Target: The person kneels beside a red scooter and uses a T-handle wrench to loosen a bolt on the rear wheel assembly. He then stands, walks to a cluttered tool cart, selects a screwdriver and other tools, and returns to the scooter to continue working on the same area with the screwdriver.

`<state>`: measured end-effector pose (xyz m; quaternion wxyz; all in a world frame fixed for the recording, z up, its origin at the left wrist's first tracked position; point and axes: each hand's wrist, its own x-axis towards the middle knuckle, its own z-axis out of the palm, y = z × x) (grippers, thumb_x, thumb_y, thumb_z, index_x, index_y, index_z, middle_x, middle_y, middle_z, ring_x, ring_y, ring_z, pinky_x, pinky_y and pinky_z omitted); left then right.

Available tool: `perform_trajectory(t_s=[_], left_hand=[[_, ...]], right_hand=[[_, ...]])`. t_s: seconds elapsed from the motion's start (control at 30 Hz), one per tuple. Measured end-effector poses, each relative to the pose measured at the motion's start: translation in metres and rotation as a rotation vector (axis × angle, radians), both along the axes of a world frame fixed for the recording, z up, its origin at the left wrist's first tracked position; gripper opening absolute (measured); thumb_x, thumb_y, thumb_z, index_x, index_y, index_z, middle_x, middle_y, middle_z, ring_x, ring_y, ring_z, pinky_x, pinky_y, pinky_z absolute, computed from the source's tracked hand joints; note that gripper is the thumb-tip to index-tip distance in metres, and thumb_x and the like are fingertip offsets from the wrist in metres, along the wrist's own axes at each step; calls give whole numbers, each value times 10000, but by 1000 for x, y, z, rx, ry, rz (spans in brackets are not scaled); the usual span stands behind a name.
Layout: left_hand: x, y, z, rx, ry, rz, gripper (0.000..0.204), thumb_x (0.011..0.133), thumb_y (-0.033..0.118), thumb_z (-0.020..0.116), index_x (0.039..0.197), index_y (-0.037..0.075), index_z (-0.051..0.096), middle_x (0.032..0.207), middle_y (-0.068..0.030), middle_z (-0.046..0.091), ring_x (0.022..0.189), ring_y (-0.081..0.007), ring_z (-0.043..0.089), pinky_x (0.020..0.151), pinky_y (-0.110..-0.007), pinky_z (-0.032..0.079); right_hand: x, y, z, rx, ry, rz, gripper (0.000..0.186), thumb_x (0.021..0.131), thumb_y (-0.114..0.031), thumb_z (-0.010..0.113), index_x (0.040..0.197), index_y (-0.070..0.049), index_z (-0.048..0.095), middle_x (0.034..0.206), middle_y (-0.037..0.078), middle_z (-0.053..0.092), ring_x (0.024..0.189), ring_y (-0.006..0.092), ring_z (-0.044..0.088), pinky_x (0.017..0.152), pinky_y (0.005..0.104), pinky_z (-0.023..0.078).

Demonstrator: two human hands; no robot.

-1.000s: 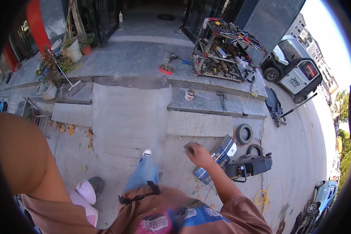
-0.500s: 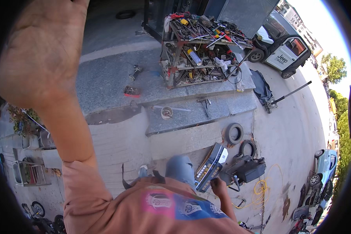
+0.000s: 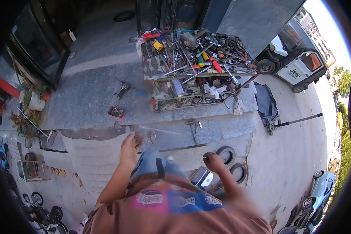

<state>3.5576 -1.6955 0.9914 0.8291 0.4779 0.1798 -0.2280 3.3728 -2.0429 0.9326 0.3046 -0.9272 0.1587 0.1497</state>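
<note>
My left hand [image 3: 131,149] is in front of my legs, its fingers loosely bent with gaps between them, holding nothing I can see. Beside its fingertips a small round tin [image 3: 149,136] stands on the stone step. My right hand [image 3: 212,162] is closed with the fingers curled in; whatever it holds, if anything, is hidden. Below that hand a long dark box with a white panel [image 3: 202,177] shows partly past my shirt. Ahead stands a tool rack [image 3: 171,74], its top heaped with wrenches, sockets and screwdrivers. A spray can [image 3: 177,87] lies on its lower shelf.
A power tool [image 3: 122,89] and a red tray of small parts [image 3: 116,112] lie on the upper step. A T-shaped metal tool [image 3: 193,129] rests on the lower step. Tyres [image 3: 226,155] lie at right, beyond them a long-handled jack [image 3: 296,121] and a parked vehicle [image 3: 300,70].
My left hand has come down from close before the camera to in front of my legs. My right hand has moved forward, away from beside the box. The rack appears nearer.
</note>
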Motion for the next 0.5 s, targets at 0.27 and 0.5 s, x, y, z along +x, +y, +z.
perform_trajectory(t_s=[0.27, 0.5], left_hand=[[90, -113, 27, 101, -83, -9, 219, 946, 250, 568, 982, 45, 638, 953, -75, 672, 921, -170, 630, 848, -303, 463], [180, -189, 40, 361, -238, -230, 219, 937, 184, 597, 1039, -1, 653, 915, -55, 687, 852, -114, 625, 776, -251, 471]], right_hand=[[185, -78, 67, 106, -364, 87, 133, 843, -96, 627, 933, 2, 633, 810, 195, 657, 748, 350, 647, 678, 404, 508], [205, -105, 88, 202, -259, -23, 126, 846, -118, 638, 918, -15, 631, 835, 195, 658, 765, 376, 645, 663, 431, 505]])
